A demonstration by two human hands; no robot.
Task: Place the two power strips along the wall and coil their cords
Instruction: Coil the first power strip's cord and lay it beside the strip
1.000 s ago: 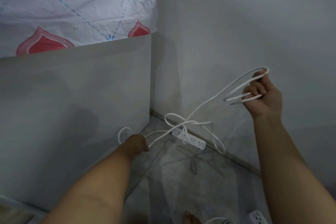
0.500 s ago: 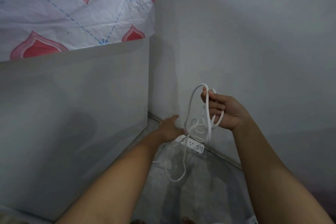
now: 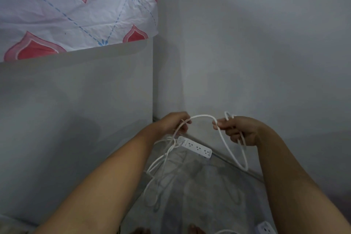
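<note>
While one power strip (image 3: 196, 147) lies along the wall (image 3: 256, 62), its cord (image 3: 201, 117) is being coiled; the right hand (image 3: 240, 131) grips gathered loops, the left hand (image 3: 175, 122) pinches the slack; next, I judge, another loop passes across; a second strip (image 3: 266, 228) waits below.

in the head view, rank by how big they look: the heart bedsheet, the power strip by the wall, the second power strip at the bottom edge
1. heart bedsheet
2. power strip by the wall
3. second power strip, though the frame edge cuts it off, so its true size is unsure.
</note>
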